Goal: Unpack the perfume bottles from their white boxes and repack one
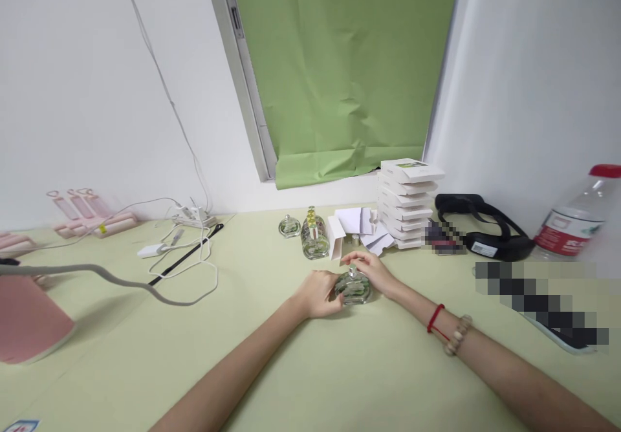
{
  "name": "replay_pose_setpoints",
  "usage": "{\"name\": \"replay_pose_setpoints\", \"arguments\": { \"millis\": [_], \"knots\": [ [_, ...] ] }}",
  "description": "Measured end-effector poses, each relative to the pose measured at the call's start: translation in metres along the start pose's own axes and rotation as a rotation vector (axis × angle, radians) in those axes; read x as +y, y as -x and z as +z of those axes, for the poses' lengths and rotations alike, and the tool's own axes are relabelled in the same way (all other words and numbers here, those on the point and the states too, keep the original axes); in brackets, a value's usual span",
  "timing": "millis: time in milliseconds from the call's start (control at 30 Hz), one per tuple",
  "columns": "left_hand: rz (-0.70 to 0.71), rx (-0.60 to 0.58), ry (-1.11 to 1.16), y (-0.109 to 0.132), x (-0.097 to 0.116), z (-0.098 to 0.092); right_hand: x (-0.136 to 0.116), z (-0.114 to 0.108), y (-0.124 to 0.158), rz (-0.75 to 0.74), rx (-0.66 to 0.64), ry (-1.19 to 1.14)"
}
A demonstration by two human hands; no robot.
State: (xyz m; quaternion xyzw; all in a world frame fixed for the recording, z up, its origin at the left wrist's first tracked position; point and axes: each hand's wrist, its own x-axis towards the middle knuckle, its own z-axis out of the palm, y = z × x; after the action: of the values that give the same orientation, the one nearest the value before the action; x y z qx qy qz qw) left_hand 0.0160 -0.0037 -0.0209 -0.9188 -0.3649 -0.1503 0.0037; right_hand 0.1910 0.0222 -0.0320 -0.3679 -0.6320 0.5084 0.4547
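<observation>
A clear glass perfume bottle (356,290) with green markings stands on the table, its silver spray neck (352,269) uncapped. My left hand (317,295) grips the bottle's left side, thumb in front. Curled around the back of the neck is my right hand (371,271); its thumb is hidden. Behind my hands, several similar bottles with gold tops (314,241) stand in a row. One more bottle (290,226), with a silver neck, sits to their left. Right of the row stands an open white box (336,238), beside folded white card pieces (356,220).
A tall stack of white boxes (406,202) rises at the back. To the right are a black headset (485,228), a red-capped plastic bottle (572,218) and a phone (563,335). White cables (204,277) and pink items (94,222) lie at left.
</observation>
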Motion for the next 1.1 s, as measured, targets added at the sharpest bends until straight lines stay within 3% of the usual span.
{"name": "replay_pose_setpoints", "arguments": {
  "millis": [133, 300, 400, 533, 633, 733, 933, 1100],
  "knots": [
    [-0.013, -0.018, -0.010, 0.000, 0.001, -0.001, 0.004, -0.007, 0.000, -0.208, 0.046, 0.367],
    [0.001, 0.044, 0.056, 0.003, 0.005, -0.005, 0.007, -0.007, 0.004, -0.254, 0.039, 0.580],
    [0.041, 0.193, 0.071, 0.005, 0.006, -0.004, 0.008, -0.008, 0.004, -0.303, 0.113, 0.795],
    [0.158, 0.508, 0.027, 0.005, 0.004, -0.002, 0.007, -0.012, 0.001, -0.351, 0.217, 1.094],
    [0.246, 0.603, -0.035, 0.004, 0.005, -0.004, 0.005, -0.016, 0.001, -0.319, 0.226, 1.201],
    [0.320, 0.556, -0.082, 0.003, 0.008, -0.007, 0.005, -0.019, 0.001, -0.326, 0.181, 1.247],
    [0.399, 0.340, -0.194, 0.004, 0.013, -0.012, 0.008, -0.021, 0.000, -0.282, 0.087, 1.257],
    [0.387, 0.329, -0.188, 0.004, 0.014, -0.011, 0.005, -0.020, 0.001, -0.311, 0.104, 1.189]
  ]
}}
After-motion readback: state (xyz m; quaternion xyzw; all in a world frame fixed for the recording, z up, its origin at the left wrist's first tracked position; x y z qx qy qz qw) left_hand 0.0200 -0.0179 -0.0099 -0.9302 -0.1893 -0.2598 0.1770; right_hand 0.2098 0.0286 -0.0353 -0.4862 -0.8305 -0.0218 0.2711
